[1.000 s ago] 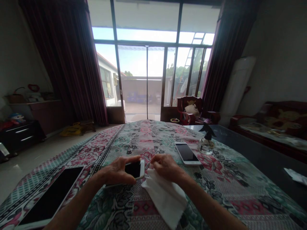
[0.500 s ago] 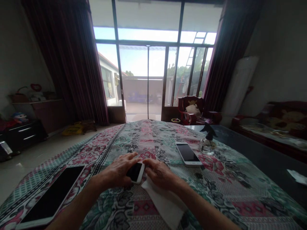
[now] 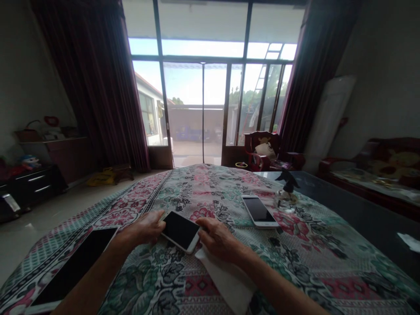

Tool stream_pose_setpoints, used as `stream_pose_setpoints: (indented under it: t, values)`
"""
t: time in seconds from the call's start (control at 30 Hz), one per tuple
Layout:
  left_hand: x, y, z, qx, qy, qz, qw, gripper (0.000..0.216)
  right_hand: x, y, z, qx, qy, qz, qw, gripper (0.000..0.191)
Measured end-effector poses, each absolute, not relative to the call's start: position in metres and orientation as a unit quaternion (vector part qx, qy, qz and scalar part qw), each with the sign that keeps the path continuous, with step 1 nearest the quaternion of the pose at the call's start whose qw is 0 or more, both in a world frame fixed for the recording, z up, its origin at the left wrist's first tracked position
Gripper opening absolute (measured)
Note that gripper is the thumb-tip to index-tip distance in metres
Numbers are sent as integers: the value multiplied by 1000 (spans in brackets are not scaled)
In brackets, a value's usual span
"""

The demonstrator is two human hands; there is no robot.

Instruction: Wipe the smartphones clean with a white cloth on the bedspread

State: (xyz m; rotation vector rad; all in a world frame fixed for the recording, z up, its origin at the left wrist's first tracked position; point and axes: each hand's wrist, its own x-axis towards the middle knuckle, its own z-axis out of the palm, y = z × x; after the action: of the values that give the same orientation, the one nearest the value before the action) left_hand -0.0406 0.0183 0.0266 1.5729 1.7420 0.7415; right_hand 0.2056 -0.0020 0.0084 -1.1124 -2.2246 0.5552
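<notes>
- Left hand (image 3: 146, 227) grips the dark smartphone (image 3: 180, 231) by one edge, screen up.
- Right hand (image 3: 218, 238) pinches its other end, resting on a white cloth (image 3: 226, 280).
- Another phone (image 3: 259, 211) lies beyond the right hand.

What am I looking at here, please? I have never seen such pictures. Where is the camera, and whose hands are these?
There is no machine. A person wears one camera on the head, so it looks forward and down at that person's own bare hands. The left hand holds one end of a white-framed phone with a dark screen. The right hand touches its other edge and rests on a white cloth. Below is a flower-patterned tablecloth. On it also lie a large dark-screened tablet at the left, and a second white phone and a clear spray bottle with a black head at the right.
</notes>
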Motion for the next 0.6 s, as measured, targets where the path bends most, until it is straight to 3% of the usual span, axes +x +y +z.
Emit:
stream_pose_setpoints:
  t: [0.17, 0.4, 0.6]
  values:
    - [-19, 15, 35, 575, 592, 370, 427, 61, 203, 5, 3, -446, -808, 208, 322, 29]
    - [4, 6, 32, 522, 555, 411, 501, 46, 200, 8, -9, -475, -802, 183, 311, 39]
    - [14, 13, 14, 427, 509, 513, 544, 33, 202, 13, -12, -439, -764, 282, 380, 47]
